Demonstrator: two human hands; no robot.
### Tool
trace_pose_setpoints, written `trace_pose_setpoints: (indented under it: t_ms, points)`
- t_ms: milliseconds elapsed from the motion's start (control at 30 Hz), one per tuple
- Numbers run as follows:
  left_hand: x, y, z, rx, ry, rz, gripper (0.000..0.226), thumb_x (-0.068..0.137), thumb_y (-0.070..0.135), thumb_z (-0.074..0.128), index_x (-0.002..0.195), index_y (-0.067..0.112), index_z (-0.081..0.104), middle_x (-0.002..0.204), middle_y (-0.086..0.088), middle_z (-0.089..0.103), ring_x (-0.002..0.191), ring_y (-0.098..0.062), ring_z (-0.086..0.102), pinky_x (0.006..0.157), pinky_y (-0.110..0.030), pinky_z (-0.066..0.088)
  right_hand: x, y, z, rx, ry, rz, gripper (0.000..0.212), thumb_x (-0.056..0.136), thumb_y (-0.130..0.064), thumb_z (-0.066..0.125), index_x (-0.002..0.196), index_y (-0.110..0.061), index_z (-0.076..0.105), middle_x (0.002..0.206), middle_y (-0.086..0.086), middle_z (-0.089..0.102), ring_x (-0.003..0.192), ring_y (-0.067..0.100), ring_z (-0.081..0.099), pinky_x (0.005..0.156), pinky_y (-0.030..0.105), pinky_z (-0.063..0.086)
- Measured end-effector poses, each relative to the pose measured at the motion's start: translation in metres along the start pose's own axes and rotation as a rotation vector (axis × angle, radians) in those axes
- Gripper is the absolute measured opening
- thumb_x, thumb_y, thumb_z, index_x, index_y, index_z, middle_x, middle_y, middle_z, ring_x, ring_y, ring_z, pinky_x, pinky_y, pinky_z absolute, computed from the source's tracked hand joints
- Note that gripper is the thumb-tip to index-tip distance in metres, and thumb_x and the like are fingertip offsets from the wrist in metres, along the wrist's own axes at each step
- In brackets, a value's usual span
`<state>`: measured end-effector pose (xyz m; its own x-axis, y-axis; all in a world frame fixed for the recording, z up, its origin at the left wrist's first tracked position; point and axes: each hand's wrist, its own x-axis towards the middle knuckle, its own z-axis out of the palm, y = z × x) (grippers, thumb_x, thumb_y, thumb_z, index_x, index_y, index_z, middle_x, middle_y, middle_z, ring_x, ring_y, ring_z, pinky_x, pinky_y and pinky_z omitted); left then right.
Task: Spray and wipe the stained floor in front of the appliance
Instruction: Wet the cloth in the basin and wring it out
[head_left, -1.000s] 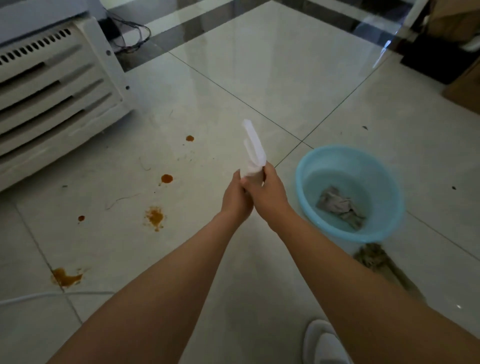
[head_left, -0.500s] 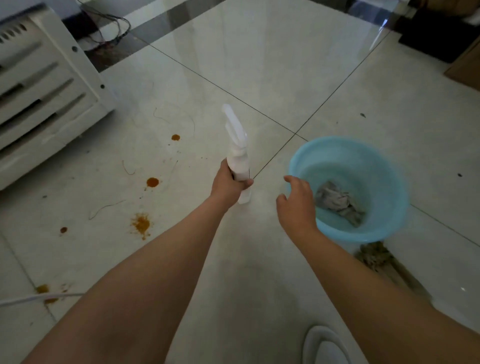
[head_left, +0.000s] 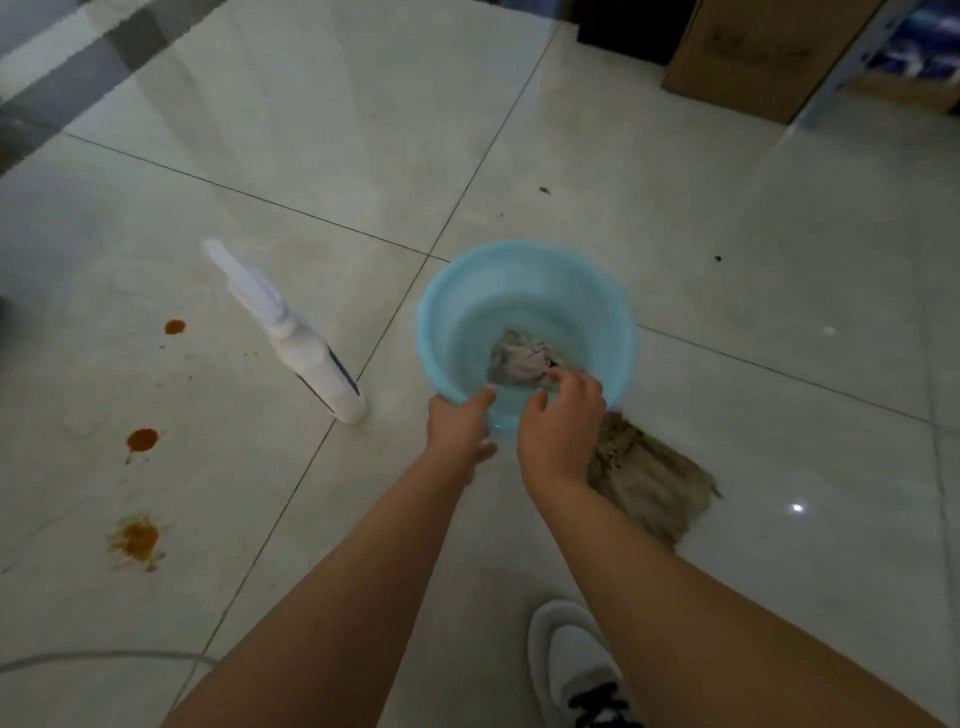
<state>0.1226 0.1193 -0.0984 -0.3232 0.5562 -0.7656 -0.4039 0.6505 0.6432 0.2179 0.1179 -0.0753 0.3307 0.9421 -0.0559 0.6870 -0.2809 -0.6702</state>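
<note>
Orange-brown stains dot the pale tiled floor at the left: a small one, a round one and a smeared one. A white spray bottle stands alone on the floor between the stains and a light blue basin. A grey cloth lies in water in the basin. My left hand grips the basin's near rim, thumb over the edge. My right hand reaches into the basin, fingers apart, fingertips at the cloth's near edge. The appliance is out of view.
A brown, stringy mop head lies on the floor just behind the basin's right side. A cardboard box stands at the far right. My white shoe is at the bottom, and a white cord curves across the lower left.
My left hand set the spray bottle down on the floor and moved to the basin's rim. My right hand went into the basin. The view swung right, away from the appliance.
</note>
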Motion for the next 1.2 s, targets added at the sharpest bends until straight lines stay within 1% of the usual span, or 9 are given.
trace_pose_setpoints:
  t_ms: [133,300,700,767,833,933,1000,1067,1200]
  points:
    - [-0.001,-0.002,0.014,-0.112,0.027,0.05,0.045,0.075,-0.002,0.06,0.119,0.007,0.05,0.119,-0.023,0.058,0.097,-0.042,0.064,0.047,-0.037,0.056,0.004,0.02,-0.008,-0.038,-0.025,-0.052,0.033,0.085,-0.006,0.051,0.116,-0.007,0.062,0.132,0.011,0.051,0.125,0.027,0.042,0.107,0.034,0.031]
    - [-0.009,-0.004,-0.013,-0.078,0.059,0.059,0.045,0.079,-0.011,0.05,0.121,0.005,0.049,0.119,-0.022,0.057,0.1,-0.041,0.061,0.049,-0.039,0.056,0.003,0.026,-0.024,-0.055,0.011,-0.089,0.032,0.085,-0.003,0.051,0.114,-0.01,0.063,0.125,0.01,0.053,0.119,0.028,0.046,0.102,0.034,0.035]
    - [-0.061,-0.039,-0.122,0.153,0.109,-0.083,0.046,0.082,-0.005,0.053,0.126,0.006,0.041,0.128,-0.023,0.051,0.108,-0.042,0.057,0.04,-0.034,0.054,-0.049,0.019,0.018,-0.315,-0.643,-0.168,0.037,0.089,-0.028,0.056,0.121,-0.01,0.056,0.122,0.019,0.048,0.111,0.04,0.051,0.098,0.042,0.045]
    - [-0.071,-0.041,-0.13,0.184,0.147,-0.12,0.051,0.081,0.001,0.06,0.127,0.007,0.039,0.13,-0.022,0.049,0.109,-0.041,0.056,0.048,-0.038,0.056,-0.06,0.02,0.029,-0.33,-0.662,-0.189,0.041,0.089,-0.034,0.058,0.125,-0.016,0.053,0.121,0.018,0.045,0.11,0.04,0.048,0.098,0.042,0.043]
    - [-0.084,-0.042,-0.132,0.371,0.286,-0.082,0.062,0.078,0.009,0.066,0.132,0.012,0.035,0.13,-0.02,0.046,0.111,-0.04,0.054,0.074,-0.048,0.056,-0.067,0.022,0.039,-0.363,-0.644,-0.213,0.045,0.089,-0.04,0.057,0.13,-0.023,0.049,0.12,0.015,0.043,0.109,0.039,0.046,0.097,0.043,0.044]
    - [-0.101,-0.039,-0.123,0.616,0.568,0.284,0.057,0.075,0.011,0.064,0.125,0.025,0.042,0.123,-0.009,0.045,0.105,-0.029,0.055,0.088,-0.046,0.052,-0.07,0.023,0.053,-0.511,-0.64,-0.272,0.039,0.095,-0.032,0.046,0.132,-0.019,0.047,0.124,0.016,0.043,0.111,0.039,0.044,0.095,0.042,0.042]
    - [-0.101,-0.031,-0.109,0.485,0.415,0.464,0.044,0.078,0.009,0.059,0.116,0.028,0.048,0.113,-0.001,0.054,0.099,-0.022,0.059,0.084,-0.041,0.052,-0.069,0.022,0.056,-0.435,-0.642,-0.236,0.033,0.094,-0.025,0.044,0.125,-0.016,0.052,0.121,0.018,0.047,0.111,0.039,0.047,0.09,0.04,0.043]
    - [-0.085,-0.022,-0.092,0.375,0.203,0.35,0.039,0.083,0.014,0.058,0.12,0.025,0.051,0.112,-0.004,0.06,0.103,-0.026,0.06,0.088,-0.037,0.049,-0.068,0.016,0.053,-0.223,-0.583,-0.101,0.03,0.086,-0.029,0.051,0.11,-0.016,0.062,0.111,0.016,0.059,0.104,0.037,0.058,0.081,0.036,0.046]
    - [-0.056,-0.009,-0.066,0.29,0.107,0.035,0.039,0.094,0.034,0.048,0.129,0.018,0.047,0.119,-0.01,0.057,0.107,-0.032,0.054,0.096,-0.042,0.046,-0.061,-0.005,0.031,0.13,-0.468,-0.004,0.024,0.078,-0.014,0.061,0.099,-0.013,0.073,0.099,0.012,0.072,0.095,0.027,0.065,0.084,0.032,0.049]
